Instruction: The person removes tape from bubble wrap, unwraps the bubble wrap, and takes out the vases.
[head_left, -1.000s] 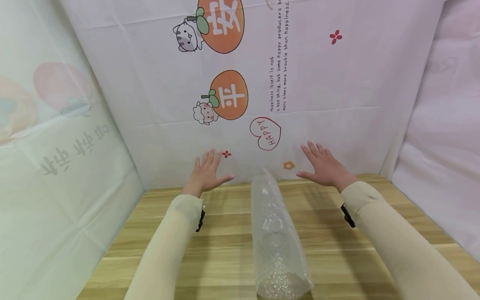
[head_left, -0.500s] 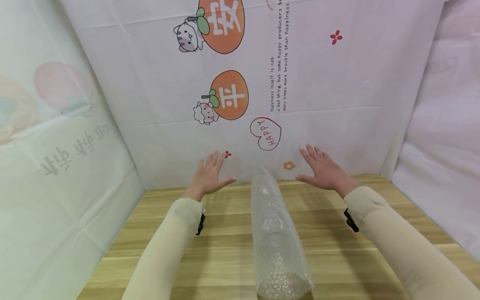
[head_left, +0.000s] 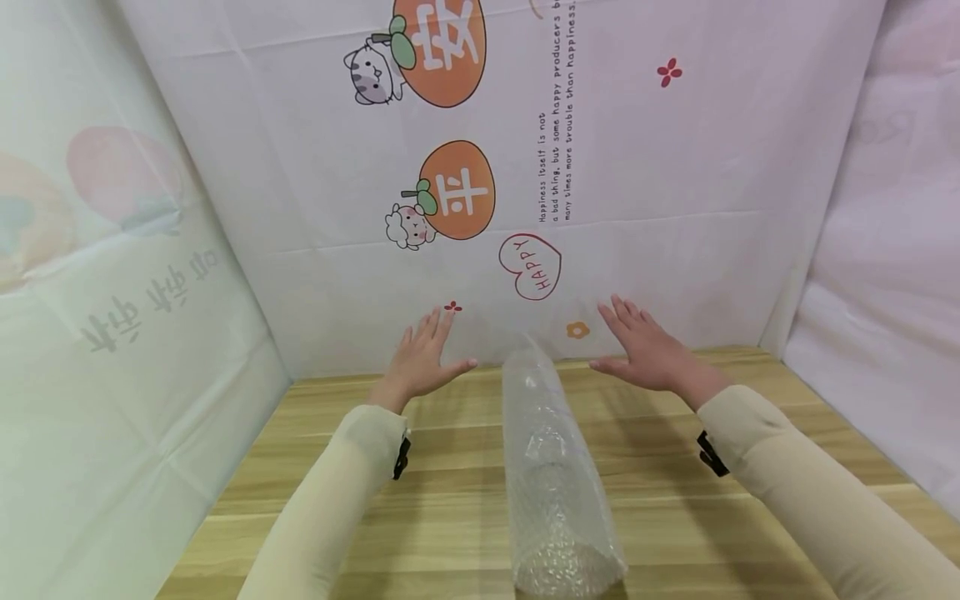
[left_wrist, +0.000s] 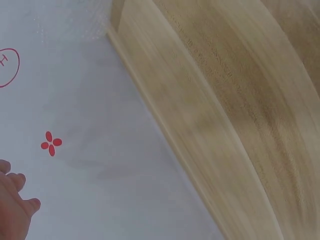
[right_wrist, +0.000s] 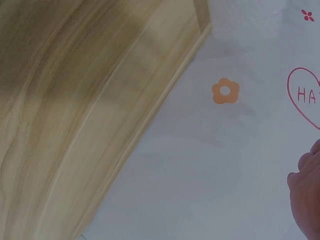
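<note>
A clear roll of bubble wrap (head_left: 551, 467) lies lengthwise on the wood-grain table (head_left: 442, 500), its far end close to the back cloth. Left of the roll my left hand (head_left: 422, 360) hovers with fingers straight and thumb spread, holding nothing. On the other side my right hand (head_left: 648, 348) is held the same way, fingers extended and apart from the roll. The left wrist view catches only part of the left hand (left_wrist: 14, 207) at its lower left corner. At the right edge of the right wrist view, part of the right hand (right_wrist: 307, 195) shows.
A white printed cloth (head_left: 637, 167) hangs behind the table, with orange fruit, a heart and small flowers on it. More cloth closes off the left side (head_left: 112, 400) and the right side (head_left: 885, 333). Black straps are on both wrists.
Both hands have drawn slightly back toward the body, the left also shifting a little to the right. The bubble wrap roll stays where it was.
</note>
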